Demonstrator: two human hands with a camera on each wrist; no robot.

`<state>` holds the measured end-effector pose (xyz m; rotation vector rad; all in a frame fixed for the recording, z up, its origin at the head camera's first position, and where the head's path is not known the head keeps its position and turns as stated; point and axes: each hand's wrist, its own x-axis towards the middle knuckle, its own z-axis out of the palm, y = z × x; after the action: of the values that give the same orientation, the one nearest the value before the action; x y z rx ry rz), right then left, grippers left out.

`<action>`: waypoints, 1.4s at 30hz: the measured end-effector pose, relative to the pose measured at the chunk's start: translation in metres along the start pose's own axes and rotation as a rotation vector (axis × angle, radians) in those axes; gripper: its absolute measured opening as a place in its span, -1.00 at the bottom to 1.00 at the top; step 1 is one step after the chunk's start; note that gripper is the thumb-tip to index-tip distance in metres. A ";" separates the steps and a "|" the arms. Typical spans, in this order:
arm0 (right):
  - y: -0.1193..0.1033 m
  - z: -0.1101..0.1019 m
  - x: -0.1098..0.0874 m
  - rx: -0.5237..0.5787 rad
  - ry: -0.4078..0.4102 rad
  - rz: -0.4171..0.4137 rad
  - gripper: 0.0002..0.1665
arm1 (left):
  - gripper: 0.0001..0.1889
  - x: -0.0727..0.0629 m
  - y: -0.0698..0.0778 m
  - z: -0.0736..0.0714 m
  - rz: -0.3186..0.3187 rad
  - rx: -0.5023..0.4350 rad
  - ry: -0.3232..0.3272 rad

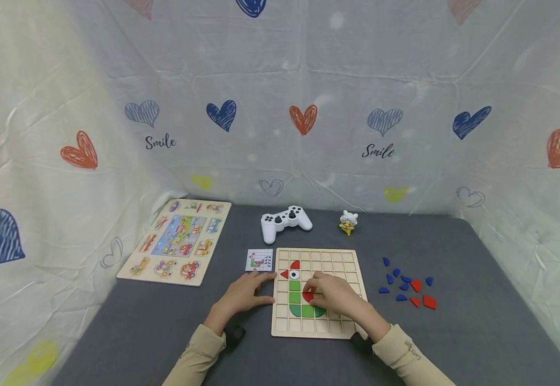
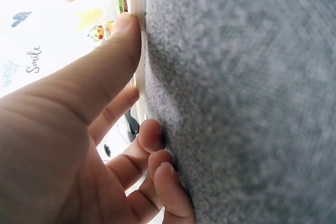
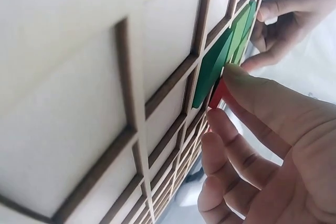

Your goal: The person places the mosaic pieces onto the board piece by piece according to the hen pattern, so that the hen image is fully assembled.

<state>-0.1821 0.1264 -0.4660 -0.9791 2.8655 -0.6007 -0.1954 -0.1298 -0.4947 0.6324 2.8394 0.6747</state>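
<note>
A wooden grid board lies on the table, with green pieces forming an upright column and a rounded bottom row. Above the column sit a red quarter-round piece, a red triangle and an eye tile. My right hand pinches a red rounded piece between thumb and fingers, close beside the dark green rounded piece. On the board's left side, my left hand rests with thumb and index fingertips against the edge; its other fingers bend loosely near the table in the left wrist view.
Small blue pieces and several red pieces lie scattered to the right. A pattern card touches the board's upper left. Behind are a white game controller and a small figurine. A picture puzzle board lies far left.
</note>
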 end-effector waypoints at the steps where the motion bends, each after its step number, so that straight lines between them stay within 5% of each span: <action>1: 0.000 0.000 0.000 -0.003 0.000 0.001 -0.77 | -0.34 0.000 0.000 0.000 0.001 0.000 0.001; 28: 0.007 0.001 -0.003 0.000 0.004 0.111 -0.87 | -0.32 0.001 -0.002 0.002 -0.001 -0.008 0.002; 42: 0.024 -0.018 -0.028 -0.003 0.061 0.157 -0.83 | -0.32 0.002 -0.004 0.003 0.006 -0.004 0.009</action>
<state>-0.1768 0.1663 -0.4601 -0.7384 2.9611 -0.6223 -0.1975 -0.1311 -0.4993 0.6392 2.8444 0.6855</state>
